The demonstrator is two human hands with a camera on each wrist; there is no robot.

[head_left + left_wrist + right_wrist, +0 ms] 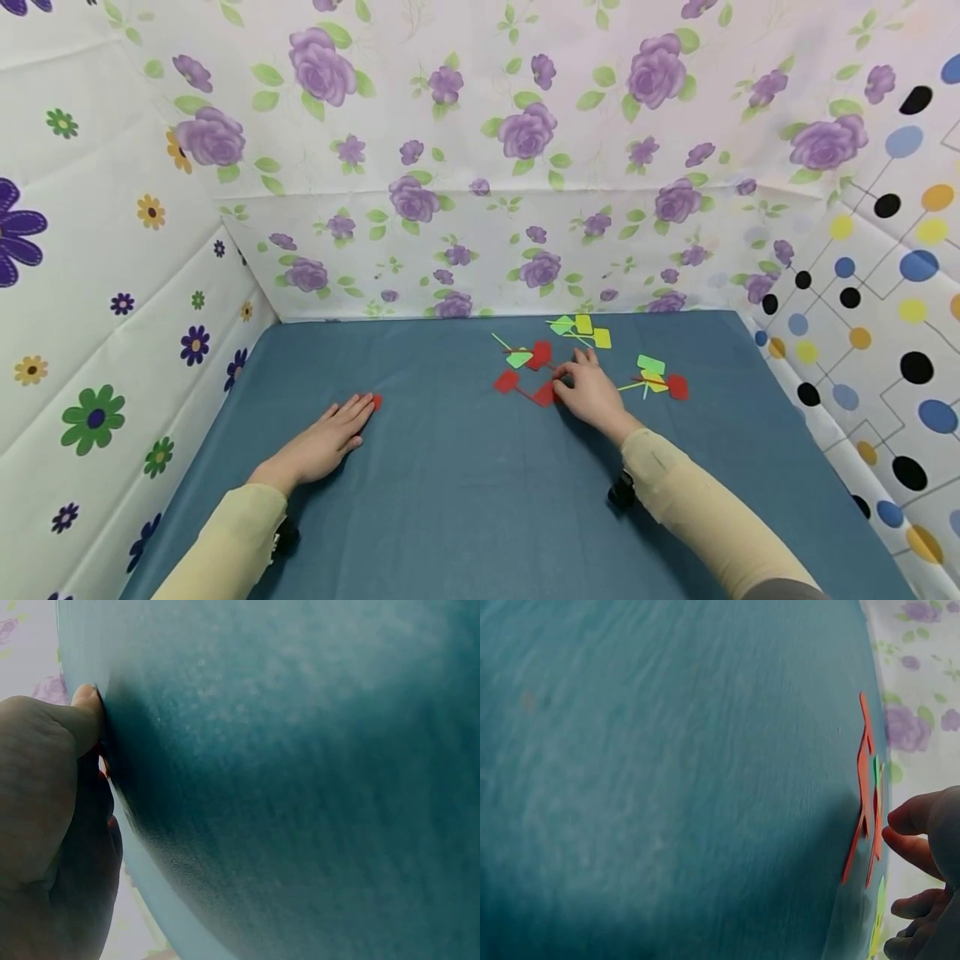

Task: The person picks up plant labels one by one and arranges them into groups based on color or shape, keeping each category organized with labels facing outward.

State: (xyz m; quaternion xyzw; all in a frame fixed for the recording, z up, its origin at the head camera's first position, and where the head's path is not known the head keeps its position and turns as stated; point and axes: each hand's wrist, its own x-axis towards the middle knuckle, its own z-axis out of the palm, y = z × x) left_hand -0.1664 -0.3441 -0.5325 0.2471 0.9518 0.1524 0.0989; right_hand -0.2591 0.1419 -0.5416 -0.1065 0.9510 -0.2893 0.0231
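My left hand rests palm down on the table, fingers nearly straight, with the fingertips on a small red piece whose rest is hidden. In the left wrist view, its thumb lies near the cloth. My right hand hovers at a group of flat red tags with thin strips; its thumb and index finger bend toward each other beside the nearest tag. From the right wrist, these fingers appear just apart from the red tags, with nothing visible between them.
A red tag overlaps a green one behind. Yellow tags and a green tag lie near the back edge. Right of my hand are another green tag and a red tag. Patterned cloth walls surround the blue table.
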